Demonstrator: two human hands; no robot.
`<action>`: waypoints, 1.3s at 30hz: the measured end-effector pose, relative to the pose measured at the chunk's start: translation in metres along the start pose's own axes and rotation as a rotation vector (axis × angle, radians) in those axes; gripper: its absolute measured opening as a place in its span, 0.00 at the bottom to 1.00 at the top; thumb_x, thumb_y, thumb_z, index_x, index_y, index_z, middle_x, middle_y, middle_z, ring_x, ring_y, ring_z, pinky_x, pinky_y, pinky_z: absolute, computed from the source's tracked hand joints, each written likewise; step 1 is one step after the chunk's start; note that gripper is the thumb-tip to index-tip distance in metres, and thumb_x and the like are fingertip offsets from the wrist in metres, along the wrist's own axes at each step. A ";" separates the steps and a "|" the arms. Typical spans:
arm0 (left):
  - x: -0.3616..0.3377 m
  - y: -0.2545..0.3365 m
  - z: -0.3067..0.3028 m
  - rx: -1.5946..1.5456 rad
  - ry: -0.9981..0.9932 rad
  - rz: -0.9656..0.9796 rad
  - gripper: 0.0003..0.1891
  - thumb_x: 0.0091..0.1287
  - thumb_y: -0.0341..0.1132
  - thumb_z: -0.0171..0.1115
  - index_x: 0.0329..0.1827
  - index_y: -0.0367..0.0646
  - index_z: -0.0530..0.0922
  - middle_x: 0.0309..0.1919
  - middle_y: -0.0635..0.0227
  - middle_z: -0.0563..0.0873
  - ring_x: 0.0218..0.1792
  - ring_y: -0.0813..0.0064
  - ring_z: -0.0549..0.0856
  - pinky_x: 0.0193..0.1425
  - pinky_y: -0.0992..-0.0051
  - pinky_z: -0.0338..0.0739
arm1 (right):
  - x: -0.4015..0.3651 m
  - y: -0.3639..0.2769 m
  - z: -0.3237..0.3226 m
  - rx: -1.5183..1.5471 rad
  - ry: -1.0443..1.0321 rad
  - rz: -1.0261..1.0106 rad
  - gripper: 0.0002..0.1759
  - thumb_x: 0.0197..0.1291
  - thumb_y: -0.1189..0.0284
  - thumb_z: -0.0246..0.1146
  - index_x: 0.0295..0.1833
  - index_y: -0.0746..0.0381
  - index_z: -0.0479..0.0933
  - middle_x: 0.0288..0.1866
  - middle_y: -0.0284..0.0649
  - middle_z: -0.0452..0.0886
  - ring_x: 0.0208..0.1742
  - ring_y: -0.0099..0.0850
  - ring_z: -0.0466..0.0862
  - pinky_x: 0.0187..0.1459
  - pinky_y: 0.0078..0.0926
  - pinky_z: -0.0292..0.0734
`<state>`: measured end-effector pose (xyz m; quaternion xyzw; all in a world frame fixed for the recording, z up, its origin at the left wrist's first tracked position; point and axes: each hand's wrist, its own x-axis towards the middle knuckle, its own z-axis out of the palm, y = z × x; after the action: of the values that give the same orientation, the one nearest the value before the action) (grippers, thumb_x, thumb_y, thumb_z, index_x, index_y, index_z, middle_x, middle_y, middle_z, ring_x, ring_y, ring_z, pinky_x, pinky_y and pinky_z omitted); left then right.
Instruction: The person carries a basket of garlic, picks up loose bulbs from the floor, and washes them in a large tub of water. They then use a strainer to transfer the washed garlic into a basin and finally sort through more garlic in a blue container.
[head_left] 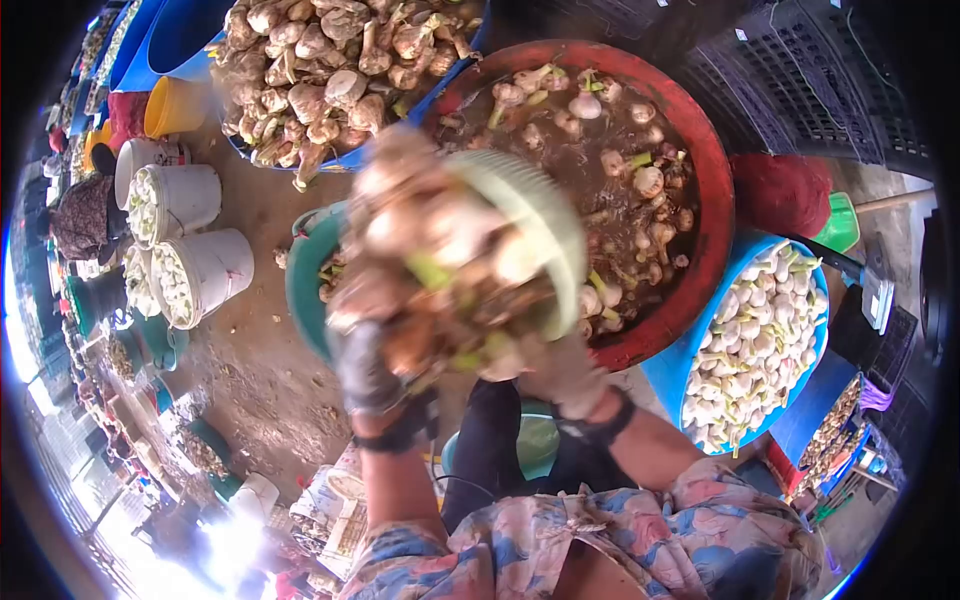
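Note:
A pale green plastic basket (535, 205), heaped with dirty garlic bulbs (440, 235), is tilted towards the left in front of me and blurred by motion. My left hand (366, 368), in a greyish glove, supports its near left side, fingers partly hidden by garlic. On the near right side, my gloved right hand (568, 380) grips the basket, its fingers smeared. Below and left of the basket is a teal tub (308, 285) with some garlic in it. A red tub (712, 230) of muddy water with floating garlic bulbs stands just beyond on the right.
Soil-covered garlic fills a large blue-rimmed container (440, 95) at the back. At right stands a blue tub (665, 375) of cleaner garlic. White buckets (222, 270) are at left, black crates (790, 85) at upper right. A green basin (535, 445) sits by my legs.

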<state>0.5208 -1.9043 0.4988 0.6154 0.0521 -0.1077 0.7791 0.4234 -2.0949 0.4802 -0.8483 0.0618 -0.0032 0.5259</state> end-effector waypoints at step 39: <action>0.114 -0.346 0.135 0.698 -0.181 -0.847 0.33 0.63 0.54 0.64 0.62 0.37 0.74 0.54 0.62 0.81 0.51 0.69 0.81 0.52 0.72 0.78 | 0.027 0.356 -0.117 -0.250 -0.185 0.918 0.18 0.59 0.64 0.56 0.46 0.67 0.78 0.41 0.63 0.80 0.47 0.55 0.81 0.49 0.39 0.76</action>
<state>0.5439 -2.1233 0.1788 0.7506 0.1891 -0.4746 0.4191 0.4058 -2.3579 0.2131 -0.7869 0.3824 0.3120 0.3703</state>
